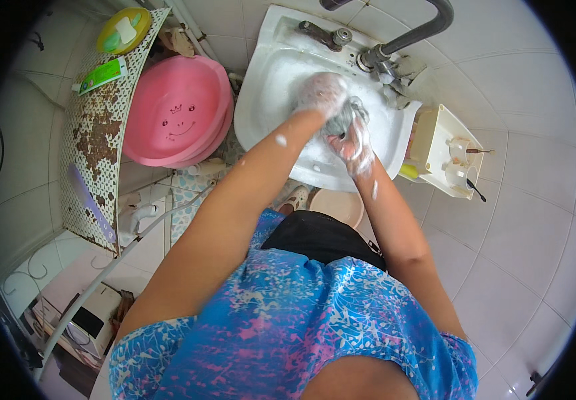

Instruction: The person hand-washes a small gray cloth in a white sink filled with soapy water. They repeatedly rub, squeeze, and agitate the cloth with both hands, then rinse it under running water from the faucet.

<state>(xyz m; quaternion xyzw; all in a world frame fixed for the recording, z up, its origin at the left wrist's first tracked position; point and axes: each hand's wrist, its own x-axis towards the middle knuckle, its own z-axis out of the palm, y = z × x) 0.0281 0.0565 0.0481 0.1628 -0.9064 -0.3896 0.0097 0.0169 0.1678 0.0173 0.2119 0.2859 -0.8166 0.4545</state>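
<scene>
Both hands are inside a white ceramic washbasin (258, 115) whose bowl is coated with soap suds. Thick foam covers my left hand (322, 92), hiding its fingers and anything they hold. Close beside it, my right hand (350, 142) grips a soapy grey-green cloth (340, 124), bunched up and wet. White lather streaks run over the right wrist, and blobs of foam cling to the left forearm.
A curved metal faucet (418, 35) and a tap handle (328, 36) rise behind the basin. Pink plastic basins (173, 110) stack at left beside a rusty perforated shelf (95, 135). A cream wall holder (435, 145) with cups hangs at right. A pale tub (338, 205) sits below.
</scene>
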